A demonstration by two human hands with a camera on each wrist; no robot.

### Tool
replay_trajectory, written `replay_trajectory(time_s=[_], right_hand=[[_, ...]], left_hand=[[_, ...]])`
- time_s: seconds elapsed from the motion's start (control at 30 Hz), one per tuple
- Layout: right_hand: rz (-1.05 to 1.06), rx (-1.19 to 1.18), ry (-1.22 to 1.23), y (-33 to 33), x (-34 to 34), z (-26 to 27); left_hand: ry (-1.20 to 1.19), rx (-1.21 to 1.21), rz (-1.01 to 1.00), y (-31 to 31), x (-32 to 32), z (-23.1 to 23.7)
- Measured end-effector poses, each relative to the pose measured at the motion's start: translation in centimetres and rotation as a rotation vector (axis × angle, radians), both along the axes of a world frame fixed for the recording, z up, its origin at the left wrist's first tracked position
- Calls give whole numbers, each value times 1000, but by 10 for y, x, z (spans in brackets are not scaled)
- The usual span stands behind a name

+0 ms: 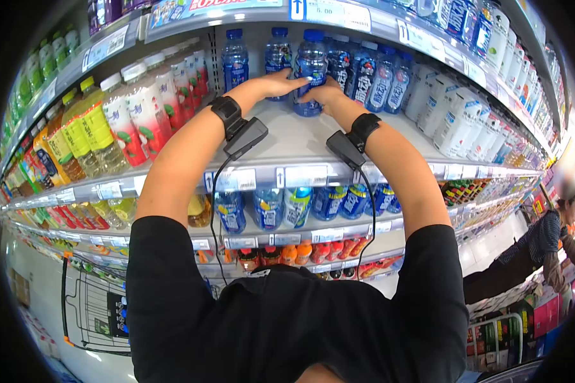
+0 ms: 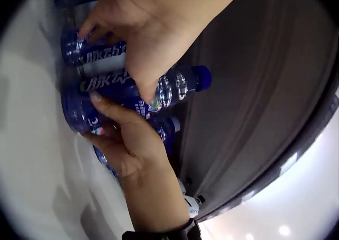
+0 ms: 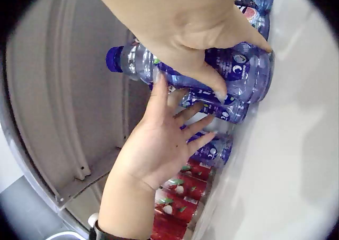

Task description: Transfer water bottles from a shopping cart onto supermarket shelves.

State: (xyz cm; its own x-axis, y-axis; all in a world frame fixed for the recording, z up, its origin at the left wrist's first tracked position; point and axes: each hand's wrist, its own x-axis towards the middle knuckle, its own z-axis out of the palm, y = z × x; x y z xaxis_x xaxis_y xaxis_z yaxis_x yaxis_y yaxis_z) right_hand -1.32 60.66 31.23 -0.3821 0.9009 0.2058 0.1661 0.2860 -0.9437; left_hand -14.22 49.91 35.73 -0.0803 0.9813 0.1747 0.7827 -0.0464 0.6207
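Note:
A blue-capped drink bottle [image 1: 311, 64] with a blue label stands upright near the front of the shelf, between both hands. My right hand [image 1: 326, 96] holds its lower part, thumb across the front and fingers round the side. On the other side, my left hand [image 1: 276, 84] has its fingers spread, as the right wrist view shows. Its thumb touches the bottle's label, higher than the right thumb. The left fingers reach toward another blue bottle [image 1: 278, 56] just behind. A third blue bottle [image 1: 235, 62] stands farther left.
Rows of blue bottles [image 1: 382, 80] and white bottles [image 1: 450, 115] fill the right side. Red-and-white bottles [image 1: 140, 105] line the left. A shelf edge with price tags [image 1: 306, 175] runs below the forearms, another overhead. A shopping cart [image 1: 92, 306] stands lower left; a person [image 1: 543, 236] is at right.

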Motion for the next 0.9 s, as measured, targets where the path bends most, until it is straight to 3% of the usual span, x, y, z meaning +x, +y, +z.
replay_trajectory(time_s=[0.1, 0.13, 0.17, 0.23, 0.27, 0.37, 0.47, 0.53, 0.63, 0.9], right_hand=[[-120, 163, -120, 26, -14, -8], [-129, 318, -216, 35, -18, -11], [-152, 288, -321, 47, -18, -13], [-196, 218, -536, 3, -5, 20], [-162, 320, -562, 19, -4, 11], [-64, 307, -493, 24, 0, 7], [-168, 316, -540, -5, 5, 18], [-148, 237, -494, -27, 9, 28], [-112, 156, -485, -9, -5, 21], [-165, 154, -537, -1, -19, 28]], left_hand=[[141, 87, 166, 33, -36, -5], [157, 92, 195, 39, -43, -6], [201, 104, 177, 46, -48, -8], [284, 119, 135, 48, -46, -11], [287, 146, 140, 66, -54, -22], [388, 148, 205, 76, -48, -35], [409, 225, 222, 107, -66, -56], [473, 177, 206, 101, -60, -49], [462, 162, 184, 78, -55, -37], [483, 185, 202, 74, -59, -36]])
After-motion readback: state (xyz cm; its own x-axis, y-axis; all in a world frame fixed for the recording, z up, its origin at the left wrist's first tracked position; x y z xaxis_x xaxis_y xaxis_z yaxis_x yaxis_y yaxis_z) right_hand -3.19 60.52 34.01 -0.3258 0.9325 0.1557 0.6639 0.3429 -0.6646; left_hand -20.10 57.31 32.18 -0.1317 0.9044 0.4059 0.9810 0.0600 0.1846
